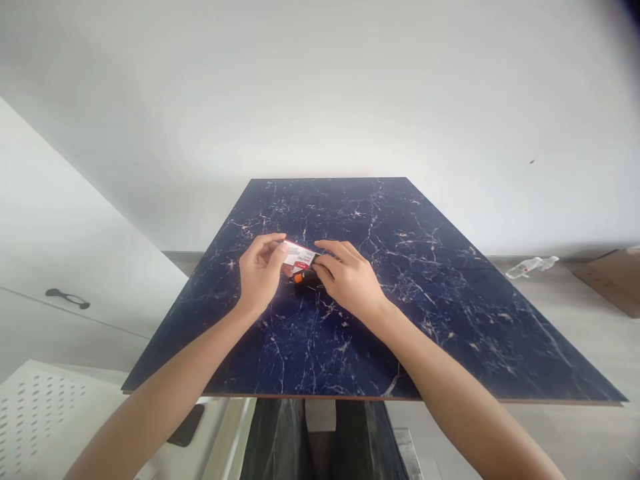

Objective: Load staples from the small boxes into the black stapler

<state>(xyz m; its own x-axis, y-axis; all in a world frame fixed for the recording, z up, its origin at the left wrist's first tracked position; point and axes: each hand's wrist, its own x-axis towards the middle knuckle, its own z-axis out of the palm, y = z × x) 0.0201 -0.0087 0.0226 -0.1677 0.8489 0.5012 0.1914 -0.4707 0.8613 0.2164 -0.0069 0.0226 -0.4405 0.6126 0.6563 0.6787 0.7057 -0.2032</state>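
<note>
Head view: small printed box [299, 255], white with red, one, located between the two grips and above the bench [320, 353]; long axis running from left grip to right grip, slanting downward in the view towards the right. Left grip [260, 270]: clamped on the box's left end, thumb over the printed face. Right grip [353, 273]: fingers bent at the box's dark right end, apparently touching; whether they are closed on it, cannot tell. Each grip is thus nearest its own end of the box. Contents of the box: not visible. Black item with orange patch [310, 280], one: just below the box in the view, between the grips, partly covered by right-hand fingers; whether it rests on the bench or is held, cannot tell. Further container: brown carton [613, 280], on the floor, well to the right of the right grip; contents not visible. Clear plastic object [533, 267], one: on the floor, between carton and bench.
</note>
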